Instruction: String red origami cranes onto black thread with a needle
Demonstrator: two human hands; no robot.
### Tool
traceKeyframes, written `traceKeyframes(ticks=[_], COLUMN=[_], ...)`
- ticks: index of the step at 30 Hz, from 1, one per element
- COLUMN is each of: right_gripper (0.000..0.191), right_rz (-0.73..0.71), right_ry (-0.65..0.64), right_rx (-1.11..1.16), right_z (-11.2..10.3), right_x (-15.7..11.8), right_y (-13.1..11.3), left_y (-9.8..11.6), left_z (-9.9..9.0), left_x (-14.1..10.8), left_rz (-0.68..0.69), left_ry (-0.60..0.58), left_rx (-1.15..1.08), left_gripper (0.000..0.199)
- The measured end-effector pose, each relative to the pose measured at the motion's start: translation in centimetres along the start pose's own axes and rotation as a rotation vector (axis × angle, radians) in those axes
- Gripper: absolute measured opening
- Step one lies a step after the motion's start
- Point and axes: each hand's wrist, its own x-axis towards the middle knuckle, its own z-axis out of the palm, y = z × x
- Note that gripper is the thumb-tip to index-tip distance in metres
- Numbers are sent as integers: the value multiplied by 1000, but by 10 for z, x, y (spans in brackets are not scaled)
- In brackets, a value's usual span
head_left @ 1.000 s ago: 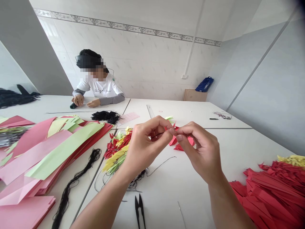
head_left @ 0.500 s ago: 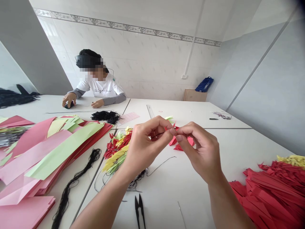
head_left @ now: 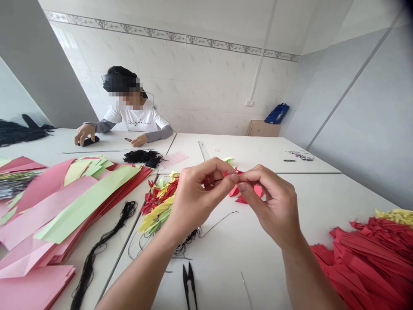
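My left hand (head_left: 203, 193) and my right hand (head_left: 274, 198) meet fingertip to fingertip above the table, both closed in a pinch. A bit of black thread (head_left: 211, 184) shows inside the curled fingers of the left. Whatever lies between the right thumb and forefinger is too small to make out. Just behind the fingertips are red folded paper pieces (head_left: 247, 199), partly hidden. Beyond my left wrist lies a pile of red, yellow and green folded paper (head_left: 158, 211), with tangled black thread (head_left: 190, 241) beside it. Black thread snips (head_left: 189, 284) rest between my forearms.
Coloured paper sheets (head_left: 87, 206) and a black thread hank (head_left: 97, 249) cover the left. Red folded paper (head_left: 368, 258) is heaped at right. A needle-like strip (head_left: 246, 288) lies in front; a ruler (head_left: 203, 150) lies farther back. A co-worker (head_left: 135, 116) sits opposite.
My hands hold nearly the same pinch and position. Across the table, the co-worker's hand and the black object under it have shifted left; a small dark tool now shows by the other hand.
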Motion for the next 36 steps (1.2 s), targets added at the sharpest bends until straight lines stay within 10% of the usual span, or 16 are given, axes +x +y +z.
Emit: traceKeyframes(ticks=[19, 36], right_gripper=[24, 13], right_rz=[-321, -162], right_ry=[52, 57], right_rx=[-266, -323], right_z=[-5, 0], right_x=[4, 2], right_y=[18, 17], left_y=[-8, -5], left_z=[-2, 7], left_x=[1, -4], left_rz=[21, 159], left_ry=[-214, -184], left_rx=[398, 899], left_gripper=[13, 21])
